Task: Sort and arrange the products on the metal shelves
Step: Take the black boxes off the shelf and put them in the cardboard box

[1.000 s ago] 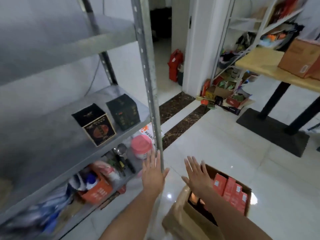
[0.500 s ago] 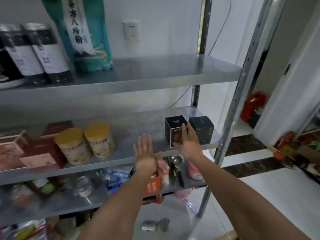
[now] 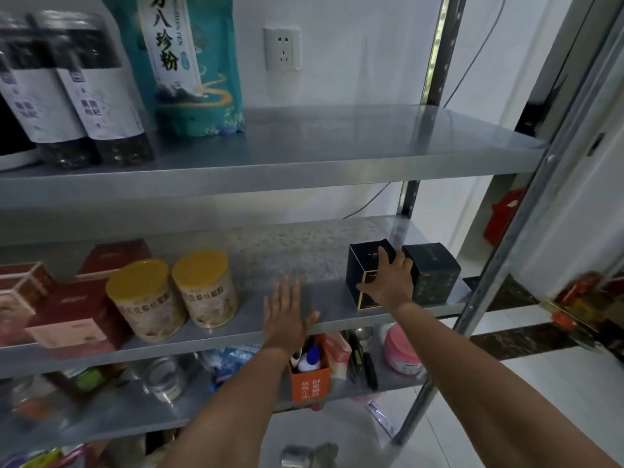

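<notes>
A black box with gold trim (image 3: 363,265) stands on the middle metal shelf (image 3: 297,261) at the right. A dark green box (image 3: 435,275) sits right beside it. My right hand (image 3: 388,282) grips the black box, thumb across its front face and fingers over its top right corner, partly in the gap between the two boxes. My left hand (image 3: 287,315) hovers flat with straight spread fingers over the shelf's front edge, holding nothing.
Two yellow-lidded cans (image 3: 202,288) and red boxes (image 3: 67,315) fill the middle shelf's left. The top shelf (image 3: 337,146) holds dark jars (image 3: 98,96) and a teal bag (image 3: 189,62). Below are an orange box (image 3: 309,383) and a pink tub (image 3: 401,349). A steel post (image 3: 506,265) stands at right.
My view swung from the floor carton up to the shelves. My right hand reached forward and closed onto the black box. My left hand rose to the middle shelf's edge.
</notes>
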Demonstrator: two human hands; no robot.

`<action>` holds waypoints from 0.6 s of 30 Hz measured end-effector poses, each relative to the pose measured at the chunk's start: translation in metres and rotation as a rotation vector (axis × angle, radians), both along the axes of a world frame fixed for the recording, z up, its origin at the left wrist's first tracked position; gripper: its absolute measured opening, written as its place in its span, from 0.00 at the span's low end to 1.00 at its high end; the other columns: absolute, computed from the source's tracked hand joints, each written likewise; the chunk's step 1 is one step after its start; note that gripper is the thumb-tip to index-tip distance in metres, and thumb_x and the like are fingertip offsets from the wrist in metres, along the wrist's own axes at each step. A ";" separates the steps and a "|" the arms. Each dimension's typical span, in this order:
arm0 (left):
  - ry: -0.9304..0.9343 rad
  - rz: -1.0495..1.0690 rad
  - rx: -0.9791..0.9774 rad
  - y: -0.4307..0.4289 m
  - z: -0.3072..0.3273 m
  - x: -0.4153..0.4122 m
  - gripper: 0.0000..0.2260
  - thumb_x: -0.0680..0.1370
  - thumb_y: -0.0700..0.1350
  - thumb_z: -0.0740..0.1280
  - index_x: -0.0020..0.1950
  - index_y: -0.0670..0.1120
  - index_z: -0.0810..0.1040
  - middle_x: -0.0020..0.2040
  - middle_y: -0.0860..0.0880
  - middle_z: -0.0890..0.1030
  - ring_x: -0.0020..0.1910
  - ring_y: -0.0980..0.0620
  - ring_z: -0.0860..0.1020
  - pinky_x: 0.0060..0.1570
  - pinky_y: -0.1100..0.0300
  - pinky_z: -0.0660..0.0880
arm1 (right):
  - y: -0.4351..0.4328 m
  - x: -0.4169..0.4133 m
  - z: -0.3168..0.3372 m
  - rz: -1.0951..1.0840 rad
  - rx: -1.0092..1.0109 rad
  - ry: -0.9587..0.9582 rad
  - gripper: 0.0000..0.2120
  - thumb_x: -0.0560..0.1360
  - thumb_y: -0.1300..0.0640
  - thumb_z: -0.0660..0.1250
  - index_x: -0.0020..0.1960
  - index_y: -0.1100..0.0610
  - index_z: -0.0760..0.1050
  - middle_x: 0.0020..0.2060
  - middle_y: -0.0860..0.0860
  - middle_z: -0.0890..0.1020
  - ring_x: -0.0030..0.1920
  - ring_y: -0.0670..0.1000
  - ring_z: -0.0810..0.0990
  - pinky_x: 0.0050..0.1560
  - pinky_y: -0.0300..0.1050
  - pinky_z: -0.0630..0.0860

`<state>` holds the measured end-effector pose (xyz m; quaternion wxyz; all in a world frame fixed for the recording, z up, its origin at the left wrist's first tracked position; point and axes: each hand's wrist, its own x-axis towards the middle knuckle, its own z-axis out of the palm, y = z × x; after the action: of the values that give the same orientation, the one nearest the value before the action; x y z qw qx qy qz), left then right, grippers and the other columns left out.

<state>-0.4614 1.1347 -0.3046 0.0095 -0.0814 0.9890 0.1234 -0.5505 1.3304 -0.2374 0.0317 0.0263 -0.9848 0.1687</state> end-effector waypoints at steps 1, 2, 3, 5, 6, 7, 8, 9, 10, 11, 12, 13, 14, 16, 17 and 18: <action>-0.020 -0.004 0.003 -0.003 -0.005 -0.001 0.36 0.81 0.65 0.47 0.79 0.47 0.34 0.78 0.45 0.32 0.77 0.44 0.32 0.75 0.46 0.35 | -0.001 0.001 -0.001 -0.011 -0.014 0.013 0.48 0.70 0.44 0.75 0.79 0.55 0.51 0.75 0.63 0.54 0.74 0.64 0.55 0.70 0.56 0.63; -0.044 -0.005 0.007 -0.005 -0.010 -0.002 0.36 0.81 0.65 0.47 0.78 0.47 0.34 0.78 0.45 0.32 0.77 0.45 0.33 0.75 0.47 0.35 | -0.003 0.001 -0.001 -0.021 -0.026 0.023 0.47 0.69 0.43 0.75 0.78 0.55 0.53 0.74 0.63 0.55 0.73 0.64 0.56 0.69 0.55 0.64; -0.069 -0.006 0.013 -0.007 -0.016 -0.004 0.36 0.81 0.65 0.47 0.79 0.47 0.34 0.78 0.46 0.32 0.77 0.45 0.33 0.75 0.47 0.35 | -0.004 0.001 -0.003 -0.032 -0.033 0.037 0.48 0.68 0.43 0.75 0.78 0.55 0.54 0.74 0.63 0.56 0.72 0.64 0.56 0.68 0.55 0.64; -0.113 -0.005 0.013 -0.009 -0.028 -0.006 0.36 0.80 0.66 0.45 0.79 0.48 0.35 0.78 0.46 0.33 0.77 0.46 0.34 0.75 0.47 0.35 | -0.004 0.004 -0.008 -0.036 -0.040 0.072 0.48 0.66 0.42 0.76 0.77 0.56 0.55 0.72 0.62 0.58 0.70 0.63 0.58 0.67 0.54 0.64; -0.125 0.000 0.009 -0.010 -0.034 -0.006 0.36 0.79 0.67 0.44 0.79 0.48 0.35 0.79 0.46 0.34 0.77 0.45 0.34 0.75 0.47 0.36 | -0.002 0.005 -0.012 -0.013 -0.048 0.086 0.48 0.66 0.42 0.77 0.77 0.56 0.56 0.71 0.61 0.58 0.69 0.63 0.58 0.67 0.53 0.63; -0.130 0.005 0.001 -0.010 -0.038 -0.007 0.37 0.78 0.67 0.41 0.79 0.48 0.35 0.79 0.46 0.34 0.78 0.45 0.35 0.75 0.46 0.35 | 0.001 0.004 -0.015 0.030 -0.072 0.094 0.48 0.66 0.44 0.77 0.77 0.56 0.57 0.70 0.61 0.59 0.68 0.63 0.59 0.67 0.53 0.63; -0.131 0.008 -0.009 -0.011 -0.042 -0.008 0.37 0.77 0.68 0.40 0.79 0.48 0.35 0.79 0.46 0.35 0.77 0.45 0.35 0.75 0.46 0.35 | 0.007 0.003 -0.017 0.081 -0.126 0.095 0.47 0.66 0.47 0.78 0.76 0.56 0.59 0.69 0.61 0.60 0.68 0.62 0.59 0.67 0.52 0.62; -0.128 0.010 -0.019 -0.011 -0.046 -0.010 0.36 0.78 0.67 0.40 0.79 0.48 0.35 0.79 0.46 0.35 0.77 0.44 0.35 0.74 0.46 0.35 | 0.013 0.000 -0.018 0.126 -0.214 0.085 0.45 0.65 0.51 0.79 0.76 0.57 0.61 0.67 0.61 0.60 0.68 0.62 0.59 0.68 0.51 0.61; -0.125 0.012 -0.025 -0.011 -0.048 -0.011 0.35 0.80 0.66 0.42 0.79 0.48 0.35 0.79 0.46 0.35 0.77 0.44 0.35 0.74 0.46 0.35 | 0.021 -0.005 -0.016 0.160 -0.322 0.054 0.45 0.65 0.56 0.80 0.75 0.58 0.61 0.66 0.60 0.61 0.69 0.62 0.59 0.70 0.51 0.60; -0.125 0.014 -0.027 -0.011 -0.050 -0.012 0.35 0.80 0.66 0.44 0.79 0.48 0.35 0.79 0.46 0.35 0.77 0.44 0.35 0.74 0.46 0.35 | 0.028 -0.011 -0.012 0.180 -0.421 -0.004 0.46 0.64 0.61 0.80 0.76 0.58 0.60 0.66 0.60 0.60 0.70 0.62 0.58 0.72 0.52 0.59; -0.121 0.016 -0.026 -0.011 -0.051 -0.013 0.35 0.81 0.65 0.45 0.79 0.48 0.35 0.79 0.45 0.35 0.77 0.44 0.35 0.73 0.46 0.34 | 0.034 -0.018 -0.007 0.198 -0.481 -0.075 0.49 0.64 0.63 0.80 0.77 0.57 0.56 0.68 0.59 0.59 0.72 0.62 0.57 0.74 0.54 0.59; -0.110 0.017 -0.026 -0.012 -0.053 -0.013 0.35 0.81 0.65 0.45 0.79 0.48 0.35 0.79 0.45 0.36 0.78 0.44 0.35 0.73 0.46 0.34 | 0.038 -0.026 -0.002 0.220 -0.489 -0.142 0.54 0.64 0.64 0.80 0.79 0.56 0.51 0.71 0.59 0.56 0.73 0.61 0.56 0.74 0.57 0.58; -0.098 0.015 -0.030 -0.012 -0.053 -0.013 0.35 0.81 0.65 0.45 0.79 0.48 0.35 0.79 0.45 0.36 0.78 0.44 0.35 0.73 0.46 0.34 | 0.040 -0.034 0.002 0.254 -0.450 -0.198 0.57 0.64 0.64 0.81 0.79 0.55 0.46 0.74 0.59 0.53 0.75 0.60 0.53 0.75 0.58 0.57; -0.086 0.006 -0.028 -0.014 -0.055 -0.013 0.35 0.81 0.65 0.45 0.79 0.48 0.36 0.79 0.45 0.37 0.78 0.44 0.36 0.74 0.46 0.35 | 0.037 -0.046 0.008 0.344 -0.355 -0.291 0.58 0.64 0.63 0.81 0.79 0.56 0.43 0.77 0.56 0.49 0.77 0.58 0.50 0.76 0.55 0.55; -0.088 0.000 -0.018 -0.015 -0.055 -0.014 0.35 0.81 0.65 0.45 0.79 0.48 0.36 0.79 0.45 0.37 0.78 0.44 0.36 0.74 0.46 0.35 | 0.036 -0.050 0.009 0.377 -0.334 -0.321 0.57 0.64 0.63 0.81 0.79 0.58 0.45 0.77 0.55 0.51 0.77 0.57 0.52 0.75 0.52 0.57; -0.094 -0.003 -0.006 -0.016 -0.056 -0.014 0.35 0.81 0.65 0.46 0.79 0.48 0.36 0.79 0.46 0.36 0.78 0.44 0.35 0.74 0.46 0.35 | 0.034 -0.052 0.009 0.389 -0.321 -0.326 0.55 0.64 0.63 0.81 0.79 0.59 0.48 0.76 0.56 0.54 0.75 0.57 0.56 0.73 0.50 0.60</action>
<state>-0.4758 1.1189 -0.3603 0.0562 -0.0857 0.9879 0.1165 -0.6028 1.3639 -0.2284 -0.1560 0.1819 -0.9141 0.3270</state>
